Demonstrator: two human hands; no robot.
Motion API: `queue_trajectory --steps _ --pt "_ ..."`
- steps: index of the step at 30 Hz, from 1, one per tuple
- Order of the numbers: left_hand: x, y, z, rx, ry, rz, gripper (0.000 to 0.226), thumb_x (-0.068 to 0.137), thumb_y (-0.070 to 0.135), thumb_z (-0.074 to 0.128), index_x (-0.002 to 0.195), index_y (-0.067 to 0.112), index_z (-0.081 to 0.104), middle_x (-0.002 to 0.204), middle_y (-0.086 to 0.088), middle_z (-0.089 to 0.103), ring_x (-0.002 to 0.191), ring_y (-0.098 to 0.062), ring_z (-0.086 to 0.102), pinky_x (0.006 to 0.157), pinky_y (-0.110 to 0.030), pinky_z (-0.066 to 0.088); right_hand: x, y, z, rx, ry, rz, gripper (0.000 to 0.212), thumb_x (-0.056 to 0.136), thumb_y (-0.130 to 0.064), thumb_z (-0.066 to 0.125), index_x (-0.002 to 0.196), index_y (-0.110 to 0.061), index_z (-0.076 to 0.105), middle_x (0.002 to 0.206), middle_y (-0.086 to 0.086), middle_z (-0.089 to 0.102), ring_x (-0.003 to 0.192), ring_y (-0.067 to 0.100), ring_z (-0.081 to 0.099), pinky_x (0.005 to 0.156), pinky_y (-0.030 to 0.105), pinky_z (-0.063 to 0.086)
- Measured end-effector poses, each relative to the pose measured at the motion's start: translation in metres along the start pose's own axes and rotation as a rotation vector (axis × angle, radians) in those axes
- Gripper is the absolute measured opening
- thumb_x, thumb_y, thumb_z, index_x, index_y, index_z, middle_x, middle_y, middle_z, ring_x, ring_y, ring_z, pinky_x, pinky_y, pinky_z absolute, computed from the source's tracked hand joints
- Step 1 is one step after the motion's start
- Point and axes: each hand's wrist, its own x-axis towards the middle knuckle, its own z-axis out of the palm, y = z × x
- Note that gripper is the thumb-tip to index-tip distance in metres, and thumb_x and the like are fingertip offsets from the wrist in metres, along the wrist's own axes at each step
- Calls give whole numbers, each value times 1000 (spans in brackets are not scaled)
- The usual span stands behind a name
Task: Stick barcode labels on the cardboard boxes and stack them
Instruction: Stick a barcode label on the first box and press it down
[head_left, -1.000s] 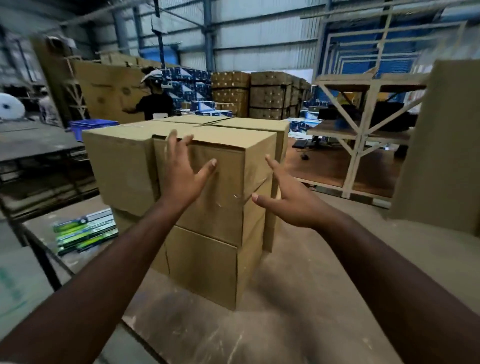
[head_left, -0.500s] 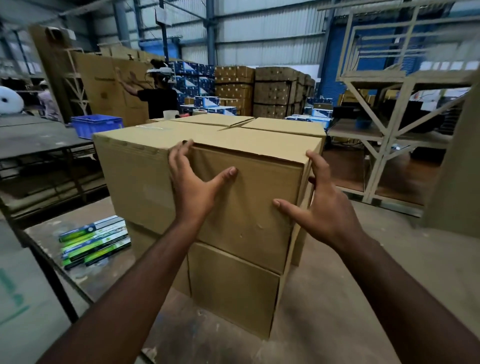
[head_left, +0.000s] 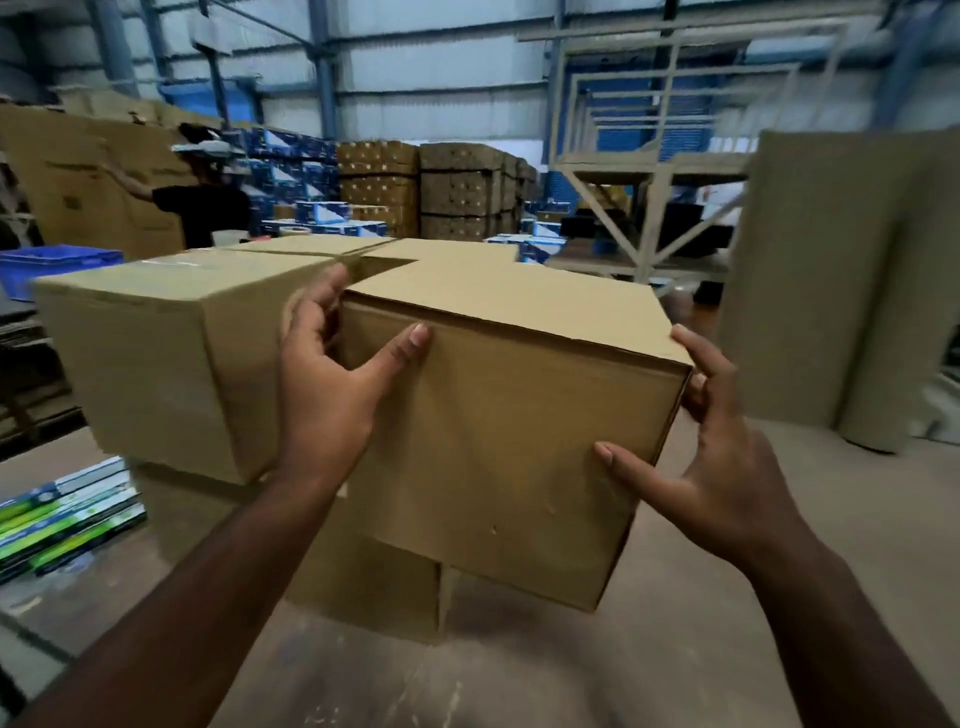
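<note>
Cardboard box (head_left: 498, 441) held up at the front right of the stack (head_left: 156, 364), tilted, jutting past the boxes below. Left hand (head_left: 332, 395) clamped on its left corner, right hand (head_left: 722, 467) on its right edge, fingers (head_left: 696, 353) spread around the cardboard. Probably light, stiff but dentable; best gripped low at opposite sides.
</note>
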Motion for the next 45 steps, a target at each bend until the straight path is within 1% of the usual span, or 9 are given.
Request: queue_trajectory --steps 9,15,21,26,32,36,39,42,45 --pt "-124 40 146 -213 -362 -180 73 72 25 87 140 25 59 127 11 69 116 -2 67 92 -23 58 -118 82 -132 -109 192 225 110 76 -72 74 161 -53 6 153 -5 51 128 17 56 102 40 51" --pt "-222 -25 192 -1 -576 -127 68 71 31 87 133 40 59 148 12 56 139 -6 51 111 -42 49 -219 189 -129 80 59 448 119 61 -62 92 155 -53 20 148 -38 42 134 12 58 106 49 55" --pt "-261 -50 192 133 -656 -137 54 75 33 85 124 31 63 156 15 47 144 -2 43 112 -30 48 -234 227 -116 133 -13 516 115 68 -37 95 144 -69 15 136 -60 34 130 -10 51 109 33 49" --pt "-260 -57 198 171 -689 -133 52 79 36 81 126 33 59 158 15 42 146 0 38 112 -24 44 -224 235 -119 76 -33 561 114 73 -32 95 152 -61 18 141 -24 55 129 10 58 102 34 53" --pt "-246 -56 204 330 -761 -242 59 79 55 79 125 53 43 142 19 47 127 -15 55 97 -44 57 -206 226 -118 -62 -54 654 112 73 -55 88 152 -68 9 143 -5 62 129 26 61 98 49 55" --pt "-226 -48 216 463 -808 -94 55 82 70 65 125 44 43 166 15 22 153 -15 24 114 -45 39 -184 208 -121 -270 -60 638 93 81 -92 44 159 -45 26 173 -7 20 156 24 27 126 53 24" --pt "-207 -35 241 512 -882 97 64 94 61 58 148 33 38 170 12 14 157 -8 2 127 -42 15 -153 193 -115 -472 -49 490 84 94 -80 26 163 -31 26 174 -10 11 161 14 9 130 44 2" --pt "-189 -39 275 680 -1069 241 71 102 61 41 162 28 20 172 8 3 157 -8 -7 128 -39 -6 -115 185 -89 -533 -265 432 71 104 -67 23 166 -33 15 174 -10 14 161 14 5 130 48 2" --pt "-180 -58 290 744 -1230 136 77 102 68 25 165 27 10 173 4 0 159 -14 -7 128 -45 -8 -93 187 -69 -618 -484 428 70 104 -69 14 166 -37 12 175 -8 7 162 18 4 128 56 4"
